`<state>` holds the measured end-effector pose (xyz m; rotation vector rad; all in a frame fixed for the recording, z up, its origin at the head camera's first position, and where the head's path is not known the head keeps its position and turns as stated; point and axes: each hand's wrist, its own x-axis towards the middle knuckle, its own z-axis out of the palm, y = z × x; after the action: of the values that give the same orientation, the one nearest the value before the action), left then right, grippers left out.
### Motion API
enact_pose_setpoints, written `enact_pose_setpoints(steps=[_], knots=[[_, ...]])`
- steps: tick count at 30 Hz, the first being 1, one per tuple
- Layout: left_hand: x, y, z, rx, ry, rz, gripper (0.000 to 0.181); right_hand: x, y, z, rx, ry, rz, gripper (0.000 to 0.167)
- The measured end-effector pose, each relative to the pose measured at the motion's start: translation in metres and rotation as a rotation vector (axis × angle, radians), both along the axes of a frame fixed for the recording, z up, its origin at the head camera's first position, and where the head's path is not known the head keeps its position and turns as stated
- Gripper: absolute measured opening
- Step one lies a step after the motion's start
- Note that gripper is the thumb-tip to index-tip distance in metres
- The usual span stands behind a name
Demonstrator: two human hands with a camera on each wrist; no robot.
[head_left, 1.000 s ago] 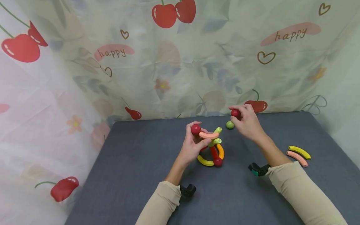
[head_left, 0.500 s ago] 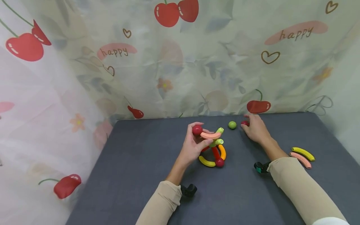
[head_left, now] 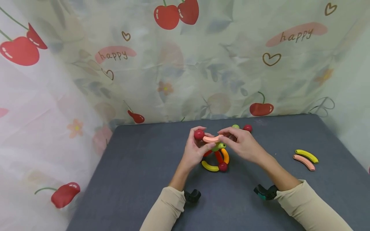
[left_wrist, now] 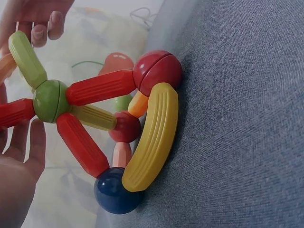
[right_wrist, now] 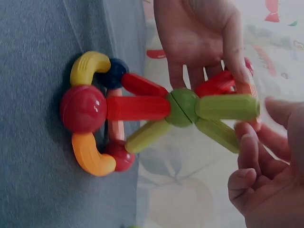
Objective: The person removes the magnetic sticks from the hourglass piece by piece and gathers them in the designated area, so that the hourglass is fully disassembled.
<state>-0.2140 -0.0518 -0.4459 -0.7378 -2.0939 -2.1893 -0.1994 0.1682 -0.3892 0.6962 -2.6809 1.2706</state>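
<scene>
A stick-and-ball toy structure stands on the table, with a green ball (right_wrist: 183,107) joining red and green sticks above a ring of curved sticks. The ring includes a yellow curved stick (left_wrist: 154,137), an orange one (right_wrist: 90,154) and a blue ball (left_wrist: 118,191). My left hand (head_left: 194,146) grips the structure's top around a red ball (head_left: 199,134) and a pink curved stick (head_left: 211,139). My right hand (head_left: 245,144) pinches the right end of that pink stick, beside the upright green stick (right_wrist: 228,107). Its fingertips partly hide the stick's end.
At the table's back edge lie a loose red ball (head_left: 247,128) and a loose green ball (head_left: 235,126), partly behind my right hand. To the right are a yellow curved stick (head_left: 307,156) and a pink one (head_left: 304,162). A printed cloth (head_left: 185,80) hangs behind the table.
My right hand has set the loose red ball down beside the green one, let go, and come left to the pink curved stick. The left hand keeps its hold almost unmoved.
</scene>
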Motion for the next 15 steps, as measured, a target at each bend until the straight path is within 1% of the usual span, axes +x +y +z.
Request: enact_pose_setpoints(steps=[4,7,9,11,13,15], knots=[[0.000,-0.001,0.001,-0.010,-0.006,-0.008,0.062,0.000,-0.005,-0.002,-0.058,-0.022,0.007,0.029],[0.000,-0.002,0.002,-0.020,-0.015,-0.005,0.059,0.000,-0.005,0.000,-0.089,-0.023,0.008,0.026],[0.000,-0.002,0.002,-0.010,-0.029,-0.008,0.054,0.001,-0.005,0.003,-0.086,0.011,-0.029,0.024],[0.000,-0.002,0.001,0.004,-0.049,-0.006,0.048,0.003,-0.002,0.010,-0.091,0.031,-0.087,0.023],[0.000,-0.002,0.001,0.013,-0.063,-0.006,0.045,0.006,0.005,0.018,-0.103,0.030,-0.139,0.025],[0.000,-0.001,0.002,0.006,-0.064,-0.007,0.043,0.009,0.018,0.024,-0.109,0.018,-0.169,0.028]])
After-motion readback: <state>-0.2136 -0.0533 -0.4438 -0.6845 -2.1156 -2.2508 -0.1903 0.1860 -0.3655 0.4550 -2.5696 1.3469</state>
